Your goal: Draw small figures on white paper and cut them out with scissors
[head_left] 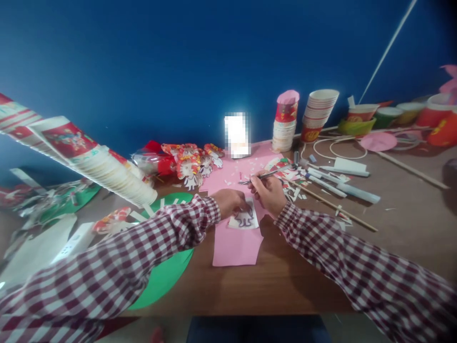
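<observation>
My left hand [233, 204] bends its fingers over a small white paper [244, 220] with a dark-outlined cartoon figure drawn on it, holding it down at its upper part. My right hand [266, 190] is closed round a slim craft knife [267, 175], its pointed tip to the left, a little beyond the drawing and apart from it. Under both lies a pink sheet [235, 250], with white paper scraps on its far part. Several cut-out cartoon figures [191, 166] lie beyond my left hand.
A green disc [167, 281] lies beside my left sleeve, near a leaning stack of paper cups [107, 166]. Upright cup stacks [283, 136] stand by the blue wall. Markers [326, 183] and a wooden stick [335, 207] lie to the right. A bright lamp [237, 136] shines behind.
</observation>
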`<state>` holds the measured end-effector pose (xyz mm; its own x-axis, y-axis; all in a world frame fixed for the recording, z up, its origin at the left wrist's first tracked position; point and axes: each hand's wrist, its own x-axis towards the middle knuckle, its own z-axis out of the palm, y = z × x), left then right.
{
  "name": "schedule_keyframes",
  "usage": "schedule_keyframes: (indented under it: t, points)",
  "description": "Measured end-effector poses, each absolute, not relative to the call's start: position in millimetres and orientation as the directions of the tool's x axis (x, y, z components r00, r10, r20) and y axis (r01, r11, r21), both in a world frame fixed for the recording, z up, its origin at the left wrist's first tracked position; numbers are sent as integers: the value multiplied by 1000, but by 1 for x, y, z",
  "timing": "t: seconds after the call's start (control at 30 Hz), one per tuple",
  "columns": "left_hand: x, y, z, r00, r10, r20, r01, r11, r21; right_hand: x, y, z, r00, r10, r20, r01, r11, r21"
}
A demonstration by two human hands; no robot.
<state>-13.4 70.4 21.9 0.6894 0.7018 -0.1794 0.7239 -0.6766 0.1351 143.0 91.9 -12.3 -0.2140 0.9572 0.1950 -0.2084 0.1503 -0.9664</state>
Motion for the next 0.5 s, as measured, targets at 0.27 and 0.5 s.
schedule_keyframes:
  t: [0.27,0.5]
  points:
    - [-19,70,15,704,708,-53,694,-669,267,158,71,25,-58,922,384,-127,375,-919]
    - [-21,79,13,790,611,-46,599,-754,269,187,36,24,-175,930,323,202,355,-913]
